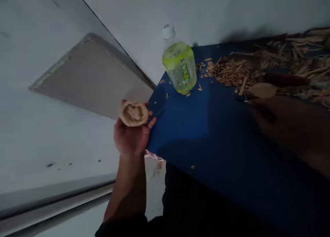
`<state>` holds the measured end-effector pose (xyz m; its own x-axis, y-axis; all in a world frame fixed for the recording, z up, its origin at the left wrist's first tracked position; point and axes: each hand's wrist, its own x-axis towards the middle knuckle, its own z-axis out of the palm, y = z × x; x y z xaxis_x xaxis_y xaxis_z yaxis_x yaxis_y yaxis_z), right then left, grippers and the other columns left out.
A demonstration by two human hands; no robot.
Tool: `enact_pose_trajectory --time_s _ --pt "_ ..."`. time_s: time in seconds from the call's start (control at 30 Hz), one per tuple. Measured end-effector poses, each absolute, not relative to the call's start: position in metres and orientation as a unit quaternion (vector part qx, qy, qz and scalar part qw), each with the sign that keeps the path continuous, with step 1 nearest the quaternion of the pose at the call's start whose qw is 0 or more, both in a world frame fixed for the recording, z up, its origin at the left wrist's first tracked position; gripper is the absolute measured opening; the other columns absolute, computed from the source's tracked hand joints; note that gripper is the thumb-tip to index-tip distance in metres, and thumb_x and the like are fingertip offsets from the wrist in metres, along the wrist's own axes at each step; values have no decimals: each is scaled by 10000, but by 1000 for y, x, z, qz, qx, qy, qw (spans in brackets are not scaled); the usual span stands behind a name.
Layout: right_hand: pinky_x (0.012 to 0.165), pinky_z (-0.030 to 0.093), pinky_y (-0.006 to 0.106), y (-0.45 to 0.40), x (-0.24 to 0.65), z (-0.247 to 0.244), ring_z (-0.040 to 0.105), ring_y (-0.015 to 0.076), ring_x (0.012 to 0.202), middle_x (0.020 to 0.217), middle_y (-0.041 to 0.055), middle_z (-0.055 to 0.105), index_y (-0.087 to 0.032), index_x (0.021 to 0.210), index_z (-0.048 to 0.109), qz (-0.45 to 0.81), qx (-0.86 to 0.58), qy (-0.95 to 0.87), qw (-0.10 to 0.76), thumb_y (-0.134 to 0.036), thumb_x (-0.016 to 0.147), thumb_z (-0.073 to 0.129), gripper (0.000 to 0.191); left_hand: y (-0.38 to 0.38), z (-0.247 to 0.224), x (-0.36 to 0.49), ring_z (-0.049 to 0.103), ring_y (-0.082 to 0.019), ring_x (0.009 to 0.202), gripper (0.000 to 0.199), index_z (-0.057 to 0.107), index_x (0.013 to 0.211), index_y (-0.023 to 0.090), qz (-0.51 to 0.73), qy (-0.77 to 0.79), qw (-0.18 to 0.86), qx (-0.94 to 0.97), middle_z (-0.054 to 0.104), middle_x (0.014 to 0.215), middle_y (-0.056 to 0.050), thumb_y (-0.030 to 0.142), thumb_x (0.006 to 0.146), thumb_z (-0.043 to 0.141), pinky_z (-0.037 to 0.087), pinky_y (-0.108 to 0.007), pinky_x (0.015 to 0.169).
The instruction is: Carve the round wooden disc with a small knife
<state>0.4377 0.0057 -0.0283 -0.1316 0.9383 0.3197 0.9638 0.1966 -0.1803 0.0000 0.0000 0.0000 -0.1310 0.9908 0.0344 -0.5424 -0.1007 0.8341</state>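
Note:
My left hand (131, 137) is raised off the table's left edge, its fingers curled around a round, pale wooden disc (134, 114). The disc's upper face has a rough, darker carved hollow. At the right, in shadow, my right hand (288, 122) is low over the blue table (185, 123). It closes on a slim, dark tool (243, 100) with a small shiny metal part; its exact kind is too dim to make out. Just beyond these fingers lies a rounded pale wooden piece (263, 90), with a dark red handle-like object (287, 79) behind it.
A clear plastic bottle (180, 67) with a white cap and green-yellow label stands at the table's back left. Wood shavings (237, 70) are heaped along the back and right. White walls (206, 13) border the table, and a grey panel (98, 75) is at left.

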Motion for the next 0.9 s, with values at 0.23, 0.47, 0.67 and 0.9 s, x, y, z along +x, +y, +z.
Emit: enact_pose_trajectory --time_s 0.23,0.47,0.67,0.9 --pt "879 565 411 21 439 -47 801 338 1026 1150 157 836 -201 1225 783 22 -569 -748 340 -343 1060 621 272 24 46 70 855 -317 1052 642 450 1731 382 561 294 669 388 764 1460 -171 640 1146 397 727 -508 883" --pt "948 615 461 22 427 -39 806 339 1093 1231 158 833 -219 1304 743 62 -529 -709 461 -418 1129 550 328 104 52 183 848 -288 957 650 541 1674 226 450 186 754 441 827 1271 -175 545 1141 352 719 -435 819" --pt "924 600 447 16 421 -31 793 362 1178 1357 162 810 -220 1441 695 79 -551 -725 406 -455 1178 428 442 124 9 197 845 -320 904 664 694 1472 118 434 244 758 421 850 1134 -190 562 1081 394 696 -413 726" --pt "751 539 359 18 415 -33 821 318 982 1250 123 847 -251 1461 680 108 -567 -742 341 -463 1153 490 419 132 -3 184 846 -353 983 675 732 1388 104 406 234 771 431 844 1114 -207 601 1066 407 704 -465 812"
